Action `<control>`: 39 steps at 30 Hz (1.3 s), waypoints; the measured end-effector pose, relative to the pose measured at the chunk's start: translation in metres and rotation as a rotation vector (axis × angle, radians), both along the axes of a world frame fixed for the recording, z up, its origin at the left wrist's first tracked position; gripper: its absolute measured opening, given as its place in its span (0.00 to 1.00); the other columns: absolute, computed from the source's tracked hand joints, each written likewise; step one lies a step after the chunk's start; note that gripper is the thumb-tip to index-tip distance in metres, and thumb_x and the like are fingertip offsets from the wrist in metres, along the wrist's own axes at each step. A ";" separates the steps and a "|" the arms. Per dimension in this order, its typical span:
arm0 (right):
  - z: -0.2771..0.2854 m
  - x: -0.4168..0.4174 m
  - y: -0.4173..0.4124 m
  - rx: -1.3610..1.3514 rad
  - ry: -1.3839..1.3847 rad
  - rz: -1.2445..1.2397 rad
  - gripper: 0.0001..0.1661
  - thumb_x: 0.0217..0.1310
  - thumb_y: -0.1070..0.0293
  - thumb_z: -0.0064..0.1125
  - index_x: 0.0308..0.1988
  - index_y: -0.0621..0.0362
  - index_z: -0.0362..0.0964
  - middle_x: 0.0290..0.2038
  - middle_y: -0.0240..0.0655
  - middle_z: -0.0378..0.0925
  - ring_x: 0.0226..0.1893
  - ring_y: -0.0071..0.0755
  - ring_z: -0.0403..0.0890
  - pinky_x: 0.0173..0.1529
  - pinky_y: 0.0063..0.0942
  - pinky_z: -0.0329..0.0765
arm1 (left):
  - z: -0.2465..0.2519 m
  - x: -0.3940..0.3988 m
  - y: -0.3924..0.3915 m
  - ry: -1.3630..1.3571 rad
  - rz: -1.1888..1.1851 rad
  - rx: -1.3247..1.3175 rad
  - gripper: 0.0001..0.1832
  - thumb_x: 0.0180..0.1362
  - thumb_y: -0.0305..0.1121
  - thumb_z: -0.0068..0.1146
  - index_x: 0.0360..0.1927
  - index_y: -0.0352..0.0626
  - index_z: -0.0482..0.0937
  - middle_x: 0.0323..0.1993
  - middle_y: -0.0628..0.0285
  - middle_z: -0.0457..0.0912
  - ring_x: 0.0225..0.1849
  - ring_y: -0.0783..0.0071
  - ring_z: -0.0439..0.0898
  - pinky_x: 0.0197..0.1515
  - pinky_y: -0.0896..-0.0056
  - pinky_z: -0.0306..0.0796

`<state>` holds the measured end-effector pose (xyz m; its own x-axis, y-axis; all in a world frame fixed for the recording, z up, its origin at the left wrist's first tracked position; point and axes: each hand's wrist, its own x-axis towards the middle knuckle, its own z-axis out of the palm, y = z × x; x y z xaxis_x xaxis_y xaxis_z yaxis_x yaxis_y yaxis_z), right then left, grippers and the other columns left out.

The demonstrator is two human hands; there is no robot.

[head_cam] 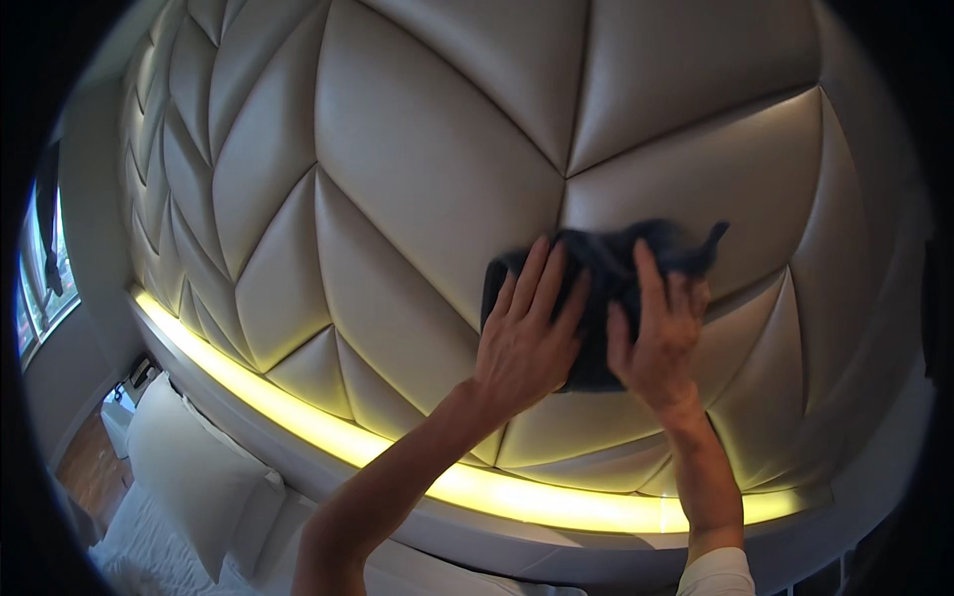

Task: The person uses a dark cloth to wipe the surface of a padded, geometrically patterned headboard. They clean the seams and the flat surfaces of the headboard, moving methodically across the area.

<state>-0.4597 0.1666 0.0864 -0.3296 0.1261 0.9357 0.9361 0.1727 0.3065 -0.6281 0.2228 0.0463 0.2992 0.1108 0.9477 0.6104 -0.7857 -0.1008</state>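
A dark cloth (pixel 604 328) lies bunched against the padded headboard panel (pixel 417 186), its upper edge blurred and one corner sticking out to the right. My left hand (pixel 529 328) rests on the left part of the cloth, fingers extended and pointing up. On its right part is my right hand (pixel 663 335), thumb apart from the fingers; the outer fingers look slightly bent. Both hands press the cloth flat to the panel rather than visibly closing round it. The panel has a light brown, leather-like surface with leaf-shaped seams.
A glowing yellow light strip (pixel 320 436) runs along a ledge below the panel. White pillows (pixel 194 469) and white bedding (pixel 149 544) are at lower left. Beyond them stand a telephone (pixel 140 370) and a window (pixel 48 268) at the far left.
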 end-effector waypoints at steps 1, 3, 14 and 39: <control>0.013 0.007 -0.001 0.031 0.018 -0.009 0.39 0.52 0.67 0.65 0.65 0.60 0.68 0.49 0.53 0.73 0.53 0.63 0.70 0.64 0.54 0.63 | 0.013 0.005 -0.002 -0.017 -0.035 -0.006 0.32 0.55 0.37 0.65 0.64 0.40 0.75 0.74 0.39 0.56 0.78 0.43 0.52 0.67 0.40 0.63; 0.034 0.021 -0.010 0.045 0.070 -0.082 0.40 0.53 0.69 0.65 0.66 0.59 0.67 0.50 0.53 0.73 0.53 0.60 0.71 0.64 0.51 0.64 | 0.034 0.019 -0.004 -0.057 -0.088 0.016 0.31 0.56 0.37 0.65 0.64 0.41 0.75 0.75 0.40 0.53 0.78 0.43 0.51 0.69 0.39 0.62; 0.001 0.044 -0.007 0.086 0.129 -0.055 0.39 0.56 0.73 0.55 0.68 0.66 0.61 0.61 0.59 0.67 0.61 0.67 0.65 0.71 0.53 0.57 | 0.017 0.054 0.012 0.078 -0.043 0.277 0.30 0.56 0.42 0.65 0.65 0.50 0.77 0.76 0.50 0.58 0.79 0.48 0.52 0.65 0.43 0.65; 0.039 -0.119 0.069 0.001 -0.155 0.171 0.37 0.60 0.62 0.59 0.66 0.65 0.65 0.56 0.54 0.68 0.58 0.62 0.66 0.66 0.57 0.62 | 0.043 -0.111 0.061 -0.172 0.315 0.185 0.33 0.57 0.46 0.61 0.63 0.39 0.75 0.72 0.40 0.62 0.77 0.40 0.55 0.70 0.41 0.58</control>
